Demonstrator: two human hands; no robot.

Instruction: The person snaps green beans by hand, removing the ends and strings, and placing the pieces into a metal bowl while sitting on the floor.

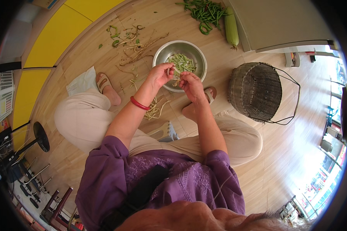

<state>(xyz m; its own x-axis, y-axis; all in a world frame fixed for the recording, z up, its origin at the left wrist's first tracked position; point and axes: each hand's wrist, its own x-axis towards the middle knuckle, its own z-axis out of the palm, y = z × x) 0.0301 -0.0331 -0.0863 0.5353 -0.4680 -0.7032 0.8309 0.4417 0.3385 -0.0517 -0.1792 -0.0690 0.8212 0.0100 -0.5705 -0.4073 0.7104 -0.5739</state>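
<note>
Both of my hands are closed over the near side of a steel bowl (pixel 200 51) on the floor. My left hand (pixel 160 75), below a red bangle (pixel 139 103), pinches one end of a thin, pale green bean (pixel 176 70). The other end runs to the pinched fingers of my right hand (pixel 192 85), which partly hide it. Short pieces of green bean (pixel 184 61) lie in the bowl. Whole long beans (pixel 155 111) are strewn on the floor between my feet, below my left forearm.
A dark wicker basket (pixel 241 90) with a tall handle stands right of the bowl. Beyond the bowl lie plant scraps (pixel 133 48), a pile of green peppers (pixel 205 15) and a long pale green gourd (pixel 231 29) beside a cabinet (pixel 281 23). A white bag (pixel 82 81) is by my left foot.
</note>
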